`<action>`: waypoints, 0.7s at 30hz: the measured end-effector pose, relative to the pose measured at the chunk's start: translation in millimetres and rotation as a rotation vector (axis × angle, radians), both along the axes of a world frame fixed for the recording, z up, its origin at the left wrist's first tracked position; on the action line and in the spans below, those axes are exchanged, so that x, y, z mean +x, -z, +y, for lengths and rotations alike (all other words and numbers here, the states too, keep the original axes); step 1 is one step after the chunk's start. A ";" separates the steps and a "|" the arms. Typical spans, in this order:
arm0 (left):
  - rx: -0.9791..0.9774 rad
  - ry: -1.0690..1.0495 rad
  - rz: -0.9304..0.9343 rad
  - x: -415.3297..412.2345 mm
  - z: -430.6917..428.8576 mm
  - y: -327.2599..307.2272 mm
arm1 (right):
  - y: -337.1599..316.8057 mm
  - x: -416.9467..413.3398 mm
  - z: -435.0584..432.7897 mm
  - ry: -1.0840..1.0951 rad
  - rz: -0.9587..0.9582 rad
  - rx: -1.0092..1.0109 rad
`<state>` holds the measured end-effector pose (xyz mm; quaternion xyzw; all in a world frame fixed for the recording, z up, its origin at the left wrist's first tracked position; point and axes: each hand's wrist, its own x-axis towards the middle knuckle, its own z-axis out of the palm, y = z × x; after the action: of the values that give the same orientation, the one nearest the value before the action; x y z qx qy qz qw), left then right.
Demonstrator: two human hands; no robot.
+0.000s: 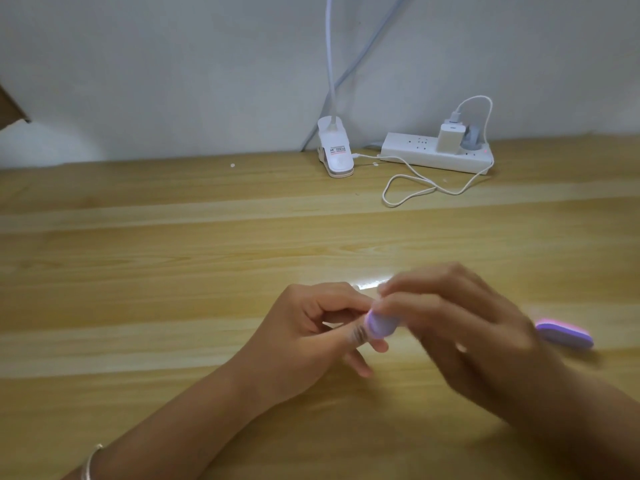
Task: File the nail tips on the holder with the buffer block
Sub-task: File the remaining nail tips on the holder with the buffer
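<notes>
Low over the tabletop (pixel 207 254), near its front edge and between both hands: the buffer block (pixel 380 328), small, lavender, round-ended. Looks light and foam-cored, slightly yielding under a squeeze, with a gritty skin unlikely to slip. Best taken by the long sides near the middle, leaving one flat face bare for filing. Gripped roughly that way by the right hand (pixel 453 323), blurred, with fingers (pixel 408 299) curled over the top and clamped on the block. Left hand (pixel 311 330) just beside, touching the block's end, fingers (pixel 341 304) curled, thumb and forefinger pinched on something too small to make out. Probably the holder with its nail tips, hidden behind the knuckles. Likely thin, stiff, brittle plastic, so light strokes and a firm pinch low on the holder, away from the edge being filed, to avoid snapping or flicking a tip off. Just beyond the right wrist, flat on the tabletop, a second purple-and-pink block (pixel 564 336), untouched. No box, tray or other container in view. Of the holder's load, cannot tell how many tips, nor which one under the block.
</notes>
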<state>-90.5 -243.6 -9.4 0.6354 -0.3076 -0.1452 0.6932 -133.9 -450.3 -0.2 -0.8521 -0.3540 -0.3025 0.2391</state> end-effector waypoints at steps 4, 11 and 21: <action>-0.003 -0.021 0.003 -0.1 0.2 0.2 | 0.7 3.0 -4.2 0.001 -0.030 -0.055; 0.028 -0.042 -0.109 -0.2 -0.1 -1.2 | 7.3 0.0 4.7 -0.043 -0.042 -0.045; 0.012 -0.061 -0.058 -2.6 -0.4 -4.0 | 3.1 3.0 -2.0 0.021 -0.039 -0.018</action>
<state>-93.1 -244.1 -5.4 0.6525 -0.3073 -0.1071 0.6843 -130.9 -452.3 -3.3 -0.8517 -0.3524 -0.3183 0.2215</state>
